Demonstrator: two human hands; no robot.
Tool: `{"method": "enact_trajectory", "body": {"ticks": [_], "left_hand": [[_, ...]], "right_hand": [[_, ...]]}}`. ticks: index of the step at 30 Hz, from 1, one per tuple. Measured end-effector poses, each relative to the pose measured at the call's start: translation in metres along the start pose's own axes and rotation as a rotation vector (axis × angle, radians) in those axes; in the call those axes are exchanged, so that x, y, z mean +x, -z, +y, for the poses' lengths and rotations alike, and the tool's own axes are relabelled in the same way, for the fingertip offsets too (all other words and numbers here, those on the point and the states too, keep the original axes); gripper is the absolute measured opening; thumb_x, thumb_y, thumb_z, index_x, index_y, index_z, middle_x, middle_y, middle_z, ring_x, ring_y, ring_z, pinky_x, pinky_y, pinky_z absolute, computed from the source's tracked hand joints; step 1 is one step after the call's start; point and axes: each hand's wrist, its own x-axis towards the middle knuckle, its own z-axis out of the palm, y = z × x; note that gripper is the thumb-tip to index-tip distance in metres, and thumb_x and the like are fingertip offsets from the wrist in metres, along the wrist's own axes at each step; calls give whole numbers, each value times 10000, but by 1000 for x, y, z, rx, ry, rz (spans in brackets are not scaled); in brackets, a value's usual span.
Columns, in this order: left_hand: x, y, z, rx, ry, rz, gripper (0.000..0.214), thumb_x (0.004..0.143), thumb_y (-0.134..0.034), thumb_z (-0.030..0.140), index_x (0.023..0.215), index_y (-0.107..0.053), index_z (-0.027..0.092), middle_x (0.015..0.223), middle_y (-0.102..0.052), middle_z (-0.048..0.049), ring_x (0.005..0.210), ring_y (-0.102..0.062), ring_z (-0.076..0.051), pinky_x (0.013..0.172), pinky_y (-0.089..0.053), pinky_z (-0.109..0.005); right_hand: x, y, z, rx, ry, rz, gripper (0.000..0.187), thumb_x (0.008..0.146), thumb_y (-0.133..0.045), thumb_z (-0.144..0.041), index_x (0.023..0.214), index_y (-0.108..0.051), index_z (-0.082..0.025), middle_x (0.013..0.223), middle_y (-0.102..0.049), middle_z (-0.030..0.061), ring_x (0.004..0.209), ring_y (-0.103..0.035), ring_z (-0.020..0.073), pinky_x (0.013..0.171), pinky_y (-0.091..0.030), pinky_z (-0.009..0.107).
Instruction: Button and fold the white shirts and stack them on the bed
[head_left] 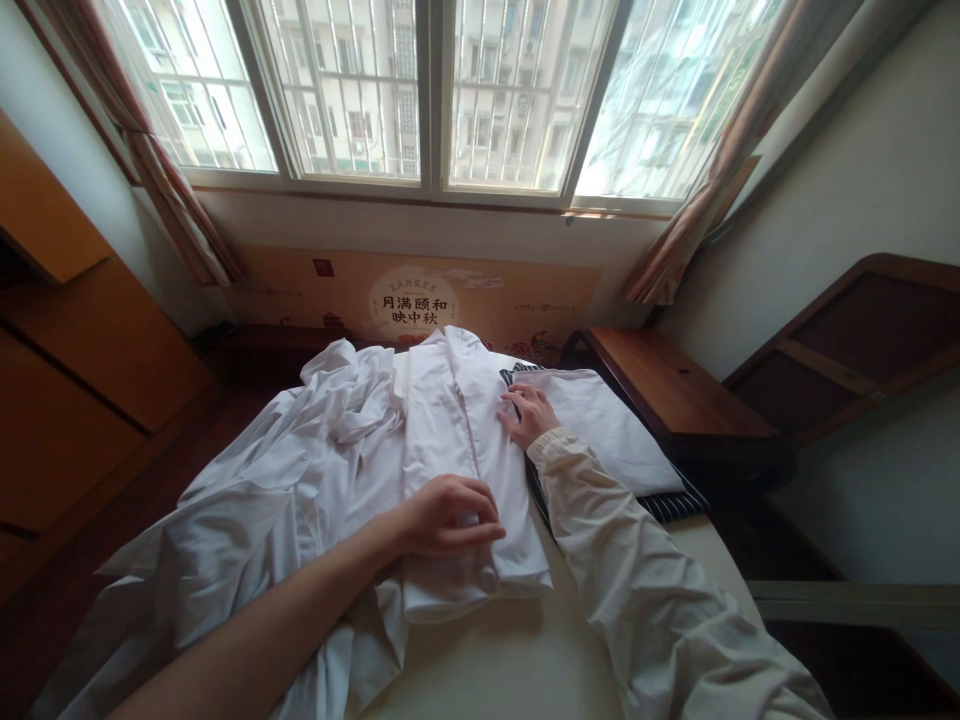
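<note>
A long folded white garment (442, 430), perhaps a shirt, lies along the middle of a pale padded surface (480, 670). My left hand (450, 515) rests on its near half, fingers loosely bent and the thumb held apart. Farther forward, my right hand (529, 413) lies at the garment's right edge with its fingers spread, beside a neighbouring stack. That stack is a folded white garment (607, 420) on top of a black-and-white striped one (679, 503). To the left spreads a rumpled heap of white cloth (285, 480), hanging over the near side.
A brown wooden table (667, 375) stands at the right, near a wooden panel (862, 340) leaning against the wall. Wooden cabinets (67, 380) line the left. Ahead are a printed banner (517, 295), barred windows (427, 90) and curtains (172, 210).
</note>
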Motion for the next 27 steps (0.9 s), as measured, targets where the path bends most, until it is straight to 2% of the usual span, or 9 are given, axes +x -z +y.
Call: {"method": "enact_trajectory", "body": {"ticks": [2, 4, 6, 8, 10, 13, 18, 21, 27], "left_hand": [[0, 0, -5, 157, 25, 105, 323, 1040, -625, 484, 1034, -785, 204, 1106, -786, -118, 977, -738, -225, 946, -577, -363], [-1, -1, -11, 376, 73, 181, 421, 974, -696, 554, 1236, -748, 228, 1351, -731, -137, 1228, -679, -297, 1149, -492, -476], [-3, -2, -19, 550, 184, 226, 685, 927, -718, 636, 1465, -628, 223, 1563, -599, -163, 1453, -535, -355, 1278, -348, -560], [-7, -3, -27, 643, 306, 233, 821, 945, -655, 701, 1583, -519, 202, 1662, -495, -180, 1557, -425, -368, 1315, -267, -591], [-10, -4, -34, 682, 373, 217, 850, 968, -586, 743, 1617, -482, 203, 1703, -443, -176, 1593, -375, -367, 1325, -230, -601], [-12, -5, -39, 702, 401, 182, 876, 970, -565, 759, 1641, -454, 206, 1734, -400, -165, 1618, -334, -363, 1332, -202, -601], [-9, -6, -39, 722, 430, 162, 694, 1053, -537, 548, 1647, -438, 204, 1741, -399, -135, 1618, -345, -329, 1335, -205, -596], [-9, -7, -41, 736, 422, 202, 602, 1082, -497, 461, 1638, -452, 235, 1724, -435, -113, 1603, -376, -302, 1335, -223, -572], [-9, -8, -41, 733, 416, 210, 572, 1087, -485, 440, 1628, -461, 253, 1718, -450, -95, 1597, -386, -300, 1328, -250, -560]], "right_hand": [[-3, 0, -5, -65, 101, -53, 558, 959, -650, -479, 1431, -692, -183, 1679, -465, 162, 1545, -399, 388, 1291, -295, 564], [-7, 0, -10, -114, 185, -170, 662, 1010, -579, -534, 1581, -570, -198, 1745, -384, 126, 1621, -303, 361, 1338, -180, 572], [-11, 0, -13, -143, 231, -284, 732, 1044, -504, -597, 1672, -448, -225, 1758, -366, 107, 1641, -282, 339, 1346, -139, 576], [-14, 0, -15, -160, 243, -349, 799, 1045, -462, -677, 1708, -379, -239, 1775, -325, 103, 1652, -262, 339, 1344, -143, 579], [-15, 0, -16, -172, 246, -375, 872, 1024, -449, -752, 1718, -357, -232, 1788, -283, 111, 1659, -239, 351, 1343, -146, 582], [-19, 1, -19, -184, 239, -387, 938, 1003, -436, -808, 1721, -348, -211, 1792, -263, 129, 1661, -232, 364, 1345, -147, 582], [-38, 2, -32, -211, 203, -399, 900, 1046, -395, -753, 1716, -350, -154, 1782, -265, 166, 1655, -253, 366, 1334, -200, 587], [-61, 7, -40, -210, 239, -377, 865, 1066, -384, -711, 1711, -358, -135, 1769, -292, 182, 1650, -271, 362, 1325, -236, 580], [-123, 29, -52, -150, 355, -319, 865, 1057, -474, -633, 1741, -272, -143, 1771, -282, 179, 1651, -271, 353, 1339, -216, 584]]}}
